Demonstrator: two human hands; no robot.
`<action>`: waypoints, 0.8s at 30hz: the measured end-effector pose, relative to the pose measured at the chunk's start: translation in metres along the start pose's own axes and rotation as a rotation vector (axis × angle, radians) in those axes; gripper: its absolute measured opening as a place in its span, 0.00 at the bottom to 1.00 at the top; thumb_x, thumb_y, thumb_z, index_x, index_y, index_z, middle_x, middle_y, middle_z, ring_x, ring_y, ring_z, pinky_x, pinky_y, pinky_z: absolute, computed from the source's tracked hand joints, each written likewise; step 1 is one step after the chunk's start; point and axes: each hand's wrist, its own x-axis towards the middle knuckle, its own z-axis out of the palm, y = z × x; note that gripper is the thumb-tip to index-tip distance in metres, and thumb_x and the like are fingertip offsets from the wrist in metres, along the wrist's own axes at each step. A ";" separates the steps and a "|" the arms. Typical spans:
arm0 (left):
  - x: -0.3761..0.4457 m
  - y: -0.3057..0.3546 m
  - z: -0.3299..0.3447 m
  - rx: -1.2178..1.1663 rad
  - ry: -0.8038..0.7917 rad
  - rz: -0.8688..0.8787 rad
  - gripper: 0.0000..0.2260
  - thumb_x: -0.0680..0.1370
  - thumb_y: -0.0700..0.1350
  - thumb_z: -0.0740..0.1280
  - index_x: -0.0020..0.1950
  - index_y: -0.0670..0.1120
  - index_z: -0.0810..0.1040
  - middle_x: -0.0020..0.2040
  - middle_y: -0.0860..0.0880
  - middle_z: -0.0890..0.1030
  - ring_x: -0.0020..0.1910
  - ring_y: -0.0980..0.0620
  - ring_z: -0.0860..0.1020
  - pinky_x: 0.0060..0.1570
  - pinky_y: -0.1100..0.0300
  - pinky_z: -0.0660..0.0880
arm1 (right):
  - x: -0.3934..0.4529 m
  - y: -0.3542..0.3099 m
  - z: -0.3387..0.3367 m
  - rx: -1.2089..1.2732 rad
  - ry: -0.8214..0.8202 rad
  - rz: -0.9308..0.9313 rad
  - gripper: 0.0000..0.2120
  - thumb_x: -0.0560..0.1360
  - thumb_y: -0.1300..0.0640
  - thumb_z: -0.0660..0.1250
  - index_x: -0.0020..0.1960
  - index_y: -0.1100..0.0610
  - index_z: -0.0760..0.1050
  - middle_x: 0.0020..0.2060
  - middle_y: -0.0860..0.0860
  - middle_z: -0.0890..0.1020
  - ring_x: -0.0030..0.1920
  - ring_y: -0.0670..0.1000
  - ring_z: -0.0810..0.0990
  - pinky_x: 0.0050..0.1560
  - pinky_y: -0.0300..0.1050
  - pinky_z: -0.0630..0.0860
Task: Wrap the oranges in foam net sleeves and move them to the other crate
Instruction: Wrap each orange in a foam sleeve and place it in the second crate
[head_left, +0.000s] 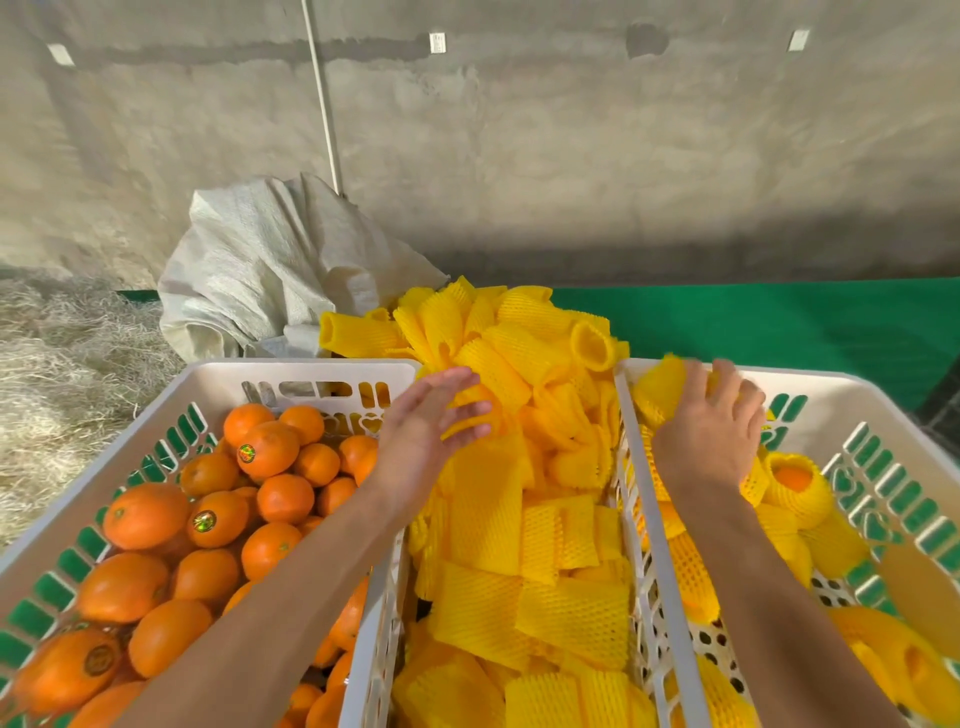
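Observation:
A white crate (171, 400) on the left is full of bare oranges (284, 498). Between the crates lies a heap of yellow foam net sleeves (524, 467). My left hand (431, 426) hovers over that heap with straight fingers, holding nothing. The white crate on the right (878, 415) holds several sleeved oranges (792, 480). My right hand (709, 426) is at that crate's far left corner, fingers curled over a sleeved orange (662, 387), which is blurred and mostly hidden by the hand.
A crumpled white woven sack (265, 265) sits behind the left crate. Green sheeting (779, 322) covers the ground at the back right, straw (57, 374) lies at the left, and a concrete wall rises behind.

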 end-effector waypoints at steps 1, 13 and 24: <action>0.002 0.004 -0.005 0.027 0.011 0.064 0.09 0.85 0.42 0.65 0.62 0.39 0.80 0.62 0.40 0.83 0.52 0.42 0.83 0.48 0.49 0.83 | -0.004 0.004 0.005 -0.078 -0.147 0.026 0.29 0.76 0.63 0.65 0.76 0.58 0.63 0.76 0.61 0.62 0.74 0.66 0.59 0.74 0.64 0.59; 0.023 -0.009 -0.118 1.382 0.400 0.167 0.13 0.81 0.37 0.63 0.65 0.41 0.76 0.60 0.40 0.80 0.58 0.41 0.78 0.56 0.44 0.78 | -0.047 -0.081 -0.002 0.346 -0.391 -0.537 0.06 0.80 0.50 0.68 0.50 0.50 0.82 0.48 0.49 0.81 0.55 0.53 0.77 0.51 0.51 0.75; 0.015 -0.031 -0.143 1.796 -0.082 -0.163 0.34 0.82 0.50 0.69 0.84 0.53 0.56 0.81 0.47 0.61 0.75 0.38 0.67 0.72 0.42 0.69 | -0.060 -0.076 0.031 0.329 -0.907 -0.398 0.29 0.74 0.43 0.75 0.69 0.51 0.67 0.57 0.54 0.78 0.56 0.54 0.78 0.57 0.51 0.76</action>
